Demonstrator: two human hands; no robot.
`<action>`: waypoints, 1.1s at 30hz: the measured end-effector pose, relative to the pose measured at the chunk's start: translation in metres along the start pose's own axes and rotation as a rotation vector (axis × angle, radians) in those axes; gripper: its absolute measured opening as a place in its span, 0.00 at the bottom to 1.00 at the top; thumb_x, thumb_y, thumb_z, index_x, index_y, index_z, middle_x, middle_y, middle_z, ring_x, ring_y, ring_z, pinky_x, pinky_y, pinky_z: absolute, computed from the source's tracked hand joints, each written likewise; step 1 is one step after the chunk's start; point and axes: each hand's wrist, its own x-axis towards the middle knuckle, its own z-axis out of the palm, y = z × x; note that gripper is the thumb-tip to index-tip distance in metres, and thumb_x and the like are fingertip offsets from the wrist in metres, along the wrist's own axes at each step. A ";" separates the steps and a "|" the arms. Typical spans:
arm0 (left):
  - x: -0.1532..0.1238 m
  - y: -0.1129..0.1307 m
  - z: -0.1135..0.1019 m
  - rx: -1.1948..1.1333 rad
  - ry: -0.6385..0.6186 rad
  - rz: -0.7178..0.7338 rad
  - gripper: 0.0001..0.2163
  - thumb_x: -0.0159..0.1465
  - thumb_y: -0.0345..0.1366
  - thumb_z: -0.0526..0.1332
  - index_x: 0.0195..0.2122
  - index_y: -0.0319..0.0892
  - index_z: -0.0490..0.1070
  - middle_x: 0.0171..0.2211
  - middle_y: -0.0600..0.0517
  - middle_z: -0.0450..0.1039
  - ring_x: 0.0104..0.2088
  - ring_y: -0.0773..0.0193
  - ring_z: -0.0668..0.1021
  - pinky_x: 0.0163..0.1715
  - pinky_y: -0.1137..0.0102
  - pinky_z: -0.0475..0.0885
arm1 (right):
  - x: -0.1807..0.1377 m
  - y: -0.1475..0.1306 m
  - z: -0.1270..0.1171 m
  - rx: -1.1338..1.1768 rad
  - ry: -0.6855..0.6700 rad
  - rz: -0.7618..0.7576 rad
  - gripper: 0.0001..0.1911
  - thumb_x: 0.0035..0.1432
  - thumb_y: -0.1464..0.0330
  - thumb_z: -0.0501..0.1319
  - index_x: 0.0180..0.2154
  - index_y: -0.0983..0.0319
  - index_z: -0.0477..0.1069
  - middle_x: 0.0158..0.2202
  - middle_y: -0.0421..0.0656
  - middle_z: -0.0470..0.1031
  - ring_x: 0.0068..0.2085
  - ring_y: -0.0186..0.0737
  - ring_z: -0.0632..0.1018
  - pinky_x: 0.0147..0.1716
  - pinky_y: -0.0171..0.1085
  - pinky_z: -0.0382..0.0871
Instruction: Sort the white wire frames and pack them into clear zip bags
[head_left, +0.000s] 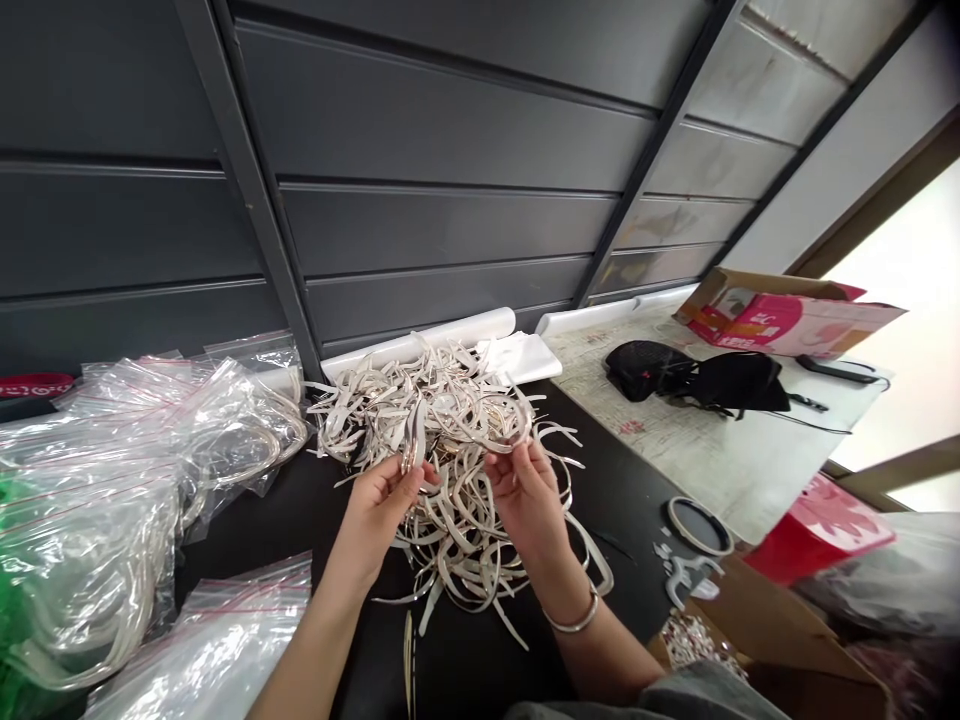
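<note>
A heap of pale curved hairbands (450,430) lies on a black tabletop (622,500) in front of me. My left hand (384,505) is closed on a small stack of hairbands (413,437) held upright above the heap. My right hand (525,490) pinches a single hairband (501,428) by its arc, just right of the stack. A silver bangle (576,620) sits on my right wrist. Both hands hover over the near side of the heap.
Clear zip bags (112,500) filled with hairbands are piled at the left. A roll of tape (699,525) lies at the right, near a cardboard box (750,610). Farther right are black cloth items (697,380) and a pink carton (780,315). A dark panelled wall (450,200) stands behind.
</note>
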 end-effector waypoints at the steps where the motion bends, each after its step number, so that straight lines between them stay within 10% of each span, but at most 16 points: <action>1: 0.001 -0.003 0.002 -0.011 0.022 0.002 0.13 0.57 0.45 0.61 0.33 0.39 0.74 0.29 0.52 0.74 0.21 0.72 0.62 0.21 0.75 0.56 | -0.002 0.002 0.003 0.050 -0.010 0.074 0.10 0.46 0.64 0.69 0.31 0.59 0.71 0.29 0.36 0.75 0.29 0.30 0.75 0.32 0.30 0.72; 8: 0.001 -0.005 0.013 -0.114 0.087 0.035 0.14 0.52 0.43 0.66 0.33 0.38 0.75 0.26 0.52 0.72 0.24 0.69 0.67 0.22 0.75 0.59 | -0.021 0.024 0.011 0.139 -0.072 0.308 0.09 0.47 0.66 0.69 0.30 0.60 0.71 0.27 0.36 0.74 0.28 0.29 0.74 0.27 0.27 0.70; 22: 0.000 0.002 -0.002 -0.280 0.087 0.001 0.12 0.50 0.43 0.68 0.26 0.38 0.73 0.21 0.55 0.64 0.20 0.74 0.61 0.18 0.77 0.55 | -0.010 0.024 -0.004 -0.068 0.044 0.156 0.10 0.49 0.60 0.66 0.31 0.60 0.74 0.24 0.37 0.67 0.25 0.29 0.67 0.25 0.30 0.64; 26: 0.001 0.007 -0.007 -0.240 0.068 -0.029 0.12 0.51 0.43 0.67 0.26 0.38 0.74 0.23 0.53 0.69 0.19 0.75 0.61 0.18 0.77 0.54 | -0.001 0.017 -0.018 -0.314 0.002 -0.103 0.10 0.54 0.59 0.61 0.34 0.57 0.75 0.29 0.40 0.68 0.29 0.33 0.69 0.29 0.35 0.67; 33: 0.000 0.007 -0.004 -0.241 0.020 -0.102 0.13 0.53 0.44 0.65 0.24 0.37 0.73 0.22 0.52 0.72 0.19 0.75 0.64 0.17 0.78 0.55 | 0.001 -0.003 -0.020 -0.786 -0.531 -0.599 0.08 0.56 0.70 0.59 0.34 0.53 0.76 0.27 0.42 0.69 0.34 0.42 0.72 0.35 0.44 0.67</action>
